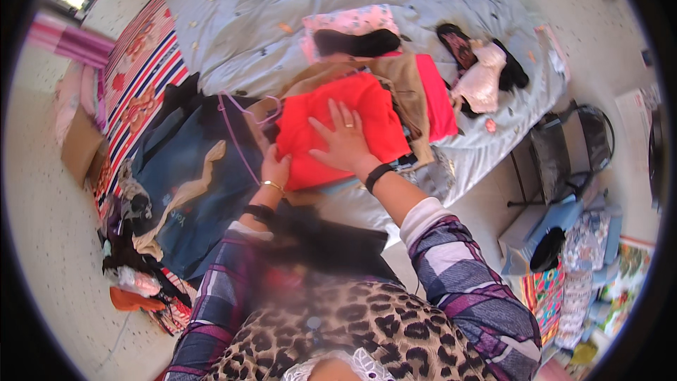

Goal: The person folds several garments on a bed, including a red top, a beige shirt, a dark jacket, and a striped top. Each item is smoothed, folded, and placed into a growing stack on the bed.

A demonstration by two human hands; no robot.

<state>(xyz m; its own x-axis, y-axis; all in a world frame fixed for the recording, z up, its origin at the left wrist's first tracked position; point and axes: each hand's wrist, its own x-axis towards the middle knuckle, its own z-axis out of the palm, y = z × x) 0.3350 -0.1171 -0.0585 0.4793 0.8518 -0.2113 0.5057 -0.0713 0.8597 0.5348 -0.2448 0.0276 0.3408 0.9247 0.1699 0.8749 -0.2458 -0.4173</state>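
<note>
A folded red garment (378, 111) lies on a stack of clothes in front of me. My right hand (345, 143) rests flat on it with the fingers spread. At the garment's near left edge, my left hand (276, 172) grips the cloth between thumb and fingers. Brown cloth (410, 84) and a pink-red folded piece (438, 98) show under the red garment. A lilac plastic hanger (228, 121) lies just left of my left hand, over dark clothing. The dark blue garment (185, 190) beside it has a beige strip of fabric (195, 188) across it.
Beyond the stack, a black rolled item (357, 42) lies on pink printed cloth (351, 18) on the pale bedding (243, 26). A small light-pink garment (482, 76) is at the right. Off the bed stand a black folding chair (563, 148) and more folded textiles (584, 238).
</note>
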